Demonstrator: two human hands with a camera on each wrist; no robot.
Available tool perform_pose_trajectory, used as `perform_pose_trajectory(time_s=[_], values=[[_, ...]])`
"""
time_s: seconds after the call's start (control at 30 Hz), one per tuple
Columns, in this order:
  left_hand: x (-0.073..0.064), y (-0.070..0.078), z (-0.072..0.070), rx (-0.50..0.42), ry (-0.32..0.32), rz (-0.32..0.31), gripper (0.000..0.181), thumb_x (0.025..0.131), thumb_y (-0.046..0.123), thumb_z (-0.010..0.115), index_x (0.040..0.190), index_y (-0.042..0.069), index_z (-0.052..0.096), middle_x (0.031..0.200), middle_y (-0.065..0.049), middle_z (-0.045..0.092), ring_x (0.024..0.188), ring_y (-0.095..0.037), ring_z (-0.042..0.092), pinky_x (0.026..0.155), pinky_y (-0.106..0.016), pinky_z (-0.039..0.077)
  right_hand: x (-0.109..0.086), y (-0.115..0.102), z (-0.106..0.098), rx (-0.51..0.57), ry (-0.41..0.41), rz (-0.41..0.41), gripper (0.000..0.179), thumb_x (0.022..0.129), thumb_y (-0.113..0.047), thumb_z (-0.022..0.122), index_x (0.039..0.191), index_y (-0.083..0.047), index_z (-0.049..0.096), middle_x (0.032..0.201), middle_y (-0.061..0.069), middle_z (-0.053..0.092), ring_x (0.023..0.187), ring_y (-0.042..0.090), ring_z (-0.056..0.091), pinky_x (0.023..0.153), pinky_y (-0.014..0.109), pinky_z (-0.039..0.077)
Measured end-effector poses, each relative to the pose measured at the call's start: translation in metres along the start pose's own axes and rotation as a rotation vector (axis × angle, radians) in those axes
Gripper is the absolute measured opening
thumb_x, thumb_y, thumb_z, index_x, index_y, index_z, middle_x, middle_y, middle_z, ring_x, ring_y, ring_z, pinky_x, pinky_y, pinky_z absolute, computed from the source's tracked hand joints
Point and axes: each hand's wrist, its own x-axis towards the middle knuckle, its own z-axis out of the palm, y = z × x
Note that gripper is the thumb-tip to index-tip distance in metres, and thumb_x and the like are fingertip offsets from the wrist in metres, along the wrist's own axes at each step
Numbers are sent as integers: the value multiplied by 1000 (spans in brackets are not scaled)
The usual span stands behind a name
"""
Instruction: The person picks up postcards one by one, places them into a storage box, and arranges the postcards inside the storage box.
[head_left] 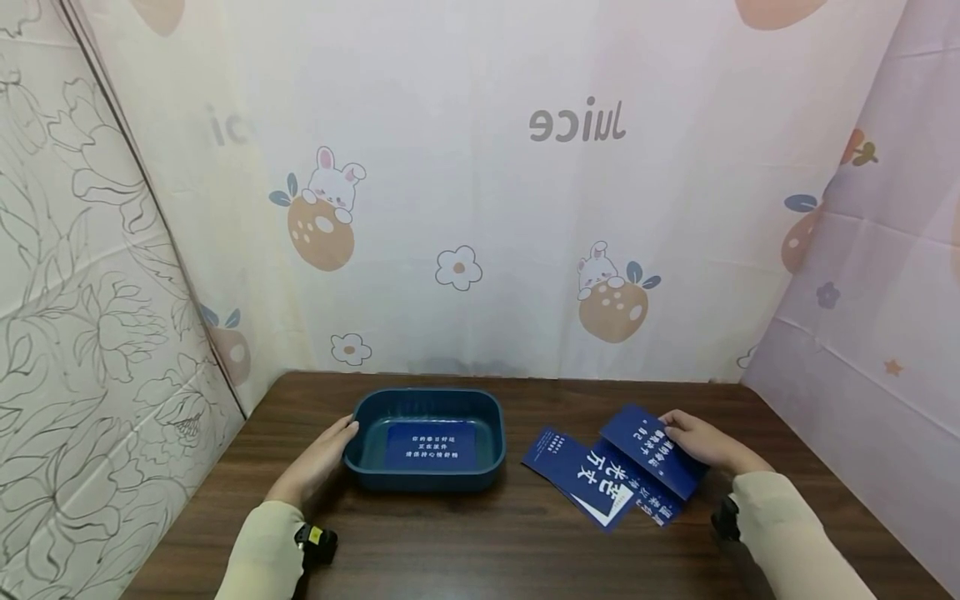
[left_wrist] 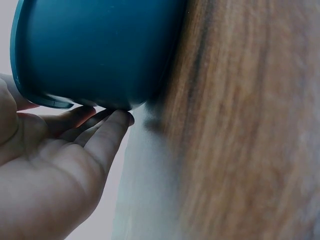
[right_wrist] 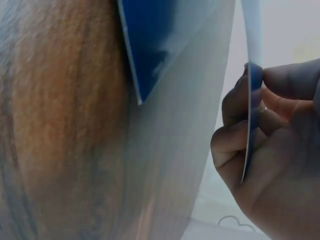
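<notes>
My left hand holds the left end of a dark teal plastic basin, thumb at the rim. In the left wrist view, its fingers lie against the outer wall. Inside the basin lies a blue card with white writing. My right hand pinches another blue card between thumb and fingers. From the right wrist view, this card appears edge-on and raised off the table. Below and left of it, several blue printed cards overlap in a loose fan on the table.
The brown wood-grain table backs onto a printed curtain with rabbits, fruit and flowers. More hanging cloth encloses the left and right sides. A black device sits on each wrist below pale sleeves.
</notes>
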Motion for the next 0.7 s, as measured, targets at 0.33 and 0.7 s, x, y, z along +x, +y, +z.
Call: perform_pose_trajectory(time_s=[0.33, 0.7], values=[[2, -1, -1, 6, 3, -4, 67, 110, 35, 34, 157, -6, 10, 162, -30, 7, 148, -47, 4, 115, -63, 12, 8, -14, 5, 2, 10, -43, 32, 108, -14, 35, 129, 5, 50, 105, 16, 58, 86, 27, 57, 67, 38, 51], [2, -3, -1, 12, 5, -2, 67, 110, 35, 34, 157, -7, 10, 162, -30, 6, 148, -47, 4, 115, -62, 12, 19, -34, 16, -40, 34, -102, 34, 109, -21, 41, 130, 3, 52, 103, 13, 60, 83, 24, 58, 65, 38, 53]])
